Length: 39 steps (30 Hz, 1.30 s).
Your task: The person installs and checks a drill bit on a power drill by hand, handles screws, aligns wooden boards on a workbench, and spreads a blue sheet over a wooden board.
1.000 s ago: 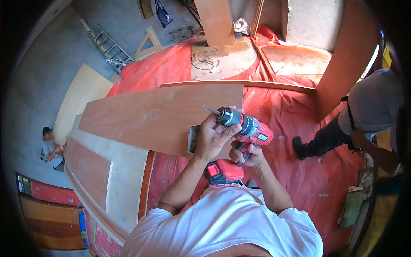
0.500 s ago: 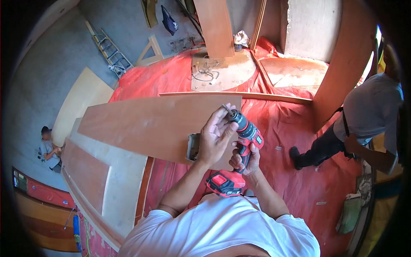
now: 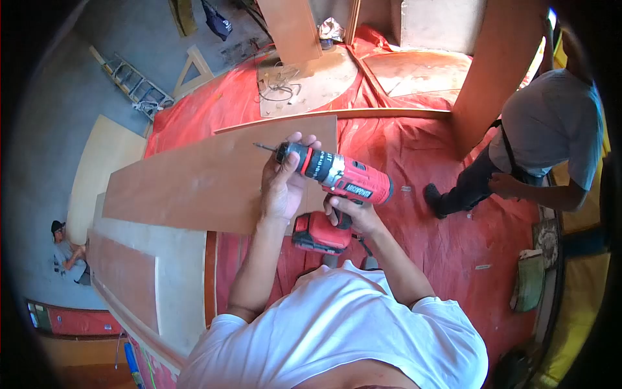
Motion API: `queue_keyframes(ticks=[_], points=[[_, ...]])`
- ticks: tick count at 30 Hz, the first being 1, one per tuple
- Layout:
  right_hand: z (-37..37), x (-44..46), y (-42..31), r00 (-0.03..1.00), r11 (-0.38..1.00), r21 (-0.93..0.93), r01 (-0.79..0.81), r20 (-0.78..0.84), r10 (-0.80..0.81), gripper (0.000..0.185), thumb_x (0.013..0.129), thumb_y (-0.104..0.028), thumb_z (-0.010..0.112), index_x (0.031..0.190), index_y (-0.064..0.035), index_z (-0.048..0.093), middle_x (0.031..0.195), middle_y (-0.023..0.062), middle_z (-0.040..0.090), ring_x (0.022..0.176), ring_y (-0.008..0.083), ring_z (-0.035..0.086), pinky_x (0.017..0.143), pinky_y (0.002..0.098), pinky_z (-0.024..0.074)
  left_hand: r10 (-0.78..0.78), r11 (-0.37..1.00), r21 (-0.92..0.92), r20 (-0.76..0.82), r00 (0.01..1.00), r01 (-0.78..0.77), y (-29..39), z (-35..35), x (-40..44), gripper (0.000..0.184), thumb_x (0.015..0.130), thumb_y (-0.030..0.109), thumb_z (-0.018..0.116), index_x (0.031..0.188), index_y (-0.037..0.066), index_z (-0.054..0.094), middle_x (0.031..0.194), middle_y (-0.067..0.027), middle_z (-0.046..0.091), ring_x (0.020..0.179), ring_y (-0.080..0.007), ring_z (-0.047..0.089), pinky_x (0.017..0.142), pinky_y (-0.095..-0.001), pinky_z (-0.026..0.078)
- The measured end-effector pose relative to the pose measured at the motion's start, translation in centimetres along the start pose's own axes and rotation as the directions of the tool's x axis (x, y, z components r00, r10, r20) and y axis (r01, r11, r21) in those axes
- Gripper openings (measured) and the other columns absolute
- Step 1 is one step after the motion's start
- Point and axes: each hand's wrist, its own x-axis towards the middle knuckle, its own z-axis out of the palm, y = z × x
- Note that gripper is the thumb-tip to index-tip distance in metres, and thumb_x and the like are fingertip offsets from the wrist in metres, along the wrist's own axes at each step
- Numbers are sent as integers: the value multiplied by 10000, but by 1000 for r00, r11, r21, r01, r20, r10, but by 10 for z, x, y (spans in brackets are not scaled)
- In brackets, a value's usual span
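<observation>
A red and black cordless drill (image 3: 350,177) is held in front of my chest, its nose toward the left. My right hand (image 3: 357,215) is wrapped around its grip, above the red and black battery (image 3: 319,233). My left hand (image 3: 282,185) closes around the black chuck at the front, thumb on the near side and fingers partly behind it. A thin drill bit (image 3: 264,147) sticks out of the chuck to the left. Below and beyond my hands lies a long brown wood panel (image 3: 194,178).
On the right stands a person (image 3: 551,123) beside a tall wood panel (image 3: 495,84). Another person (image 3: 68,253) crouches at far left by a pale board (image 3: 97,168). Red sheeting (image 3: 414,259) covers the floor. A ladder (image 3: 133,81) leans on the wall; cables (image 3: 278,84) lie on a board.
The drill has swung from pointing up-left to nearly level, its bit now toward the left. My left hand has moved left and down with the chuck. The view has shifted slightly.
</observation>
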Motion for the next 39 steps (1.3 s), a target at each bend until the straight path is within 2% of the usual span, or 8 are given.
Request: queue_keyframes(ticks=[5, 6, 15, 18, 24, 30, 34, 39], points=[[16, 1, -19, 998, 908, -419, -33, -61, 9, 197, 815, -169, 684, 967, -88, 588, 768, 0, 594, 627, 66, 545, 574, 251, 463, -129, 911, -399, -41, 991, 102, -4, -3, 8, 339, 862, 315, 599, 1074, 60, 530, 1084, -109, 579, 1044, -239, 553, 1002, -428, 392], [16, 4, -17, 997, 911, -410, 38, -40, -60, 218, 805, -188, 700, 962, -91, 586, 773, -9, 591, 642, 60, 544, 564, 245, 463, -138, 910, -404, -74, 988, 97, -3, -1, 10, 265, 866, 306, 596, 983, 75, 544, 999, -88, 590, 970, -221, 571, 991, -419, 402], [-9, 13, 12, 995, 966, -244, -85, -80, 67, 197, 818, -197, 685, 935, -73, 584, 733, 8, 593, 593, 80, 546, 536, 243, 455, -173, 928, -366, -240, 955, 77, -16, -6, 19, 163, 868, 249, 601, 881, 95, 548, 830, -44, 572, 858, -189, 571, 918, -389, 457], [-5, 13, 11, 997, 973, -230, -23, -81, 5, 172, 832, -168, 665, 938, -60, 583, 748, 14, 597, 603, 88, 557, 551, 247, 469, -178, 925, -366, -189, 966, 99, -14, -3, 17, 149, 867, 235, 601, 860, 98, 542, 813, -38, 564, 841, -185, 569, 905, -383, 463], [2, 9, 19, 988, 935, -341, 98, -82, -134, 158, 881, -175, 588, 974, -47, 587, 792, 41, 630, 646, 114, 587, 585, 261, 482, -194, 917, -387, -220, 956, 97, -13, -6, 14, 146, 869, 233, 597, 852, 100, 538, 806, -35, 562, 846, -186, 565, 888, -379, 469], [1, 6, 11, 989, 867, -496, 38, -107, -104, 123, 840, -153, 637, 915, -61, 605, 756, 29, 619, 633, 110, 575, 584, 262, 471, -172, 915, -395, -215, 961, 76, -15, -3, 12, 147, 881, 232, 576, 848, 94, 537, 786, -32, 552, 805, -176, 559, 863, -368, 469], [7, 6, -1, 942, 686, -673, 278, 51, -332, 117, 811, -141, 680, 864, -75, 599, 677, -1, 570, 624, 91, 539, 579, 266, 459, -181, 905, -417, -189, 965, 88, -18, -8, 8, 151, 881, 233, 577, 848, 94, 526, 769, -28, 541, 778, -168, 551, 852, -359, 466], [2, 1, 12, 987, 839, -541, 55, -96, -127, 182, 808, -154, 690, 938, -68, 597, 792, 0, 600, 718, 95, 563, 645, 263, 481, -214, 896, -427, -175, 961, 121, -15, -4, 10, 165, 860, 233, 609, 836, 93, 526, 766, -27, 533, 780, -169, 549, 843, -348, 472]])
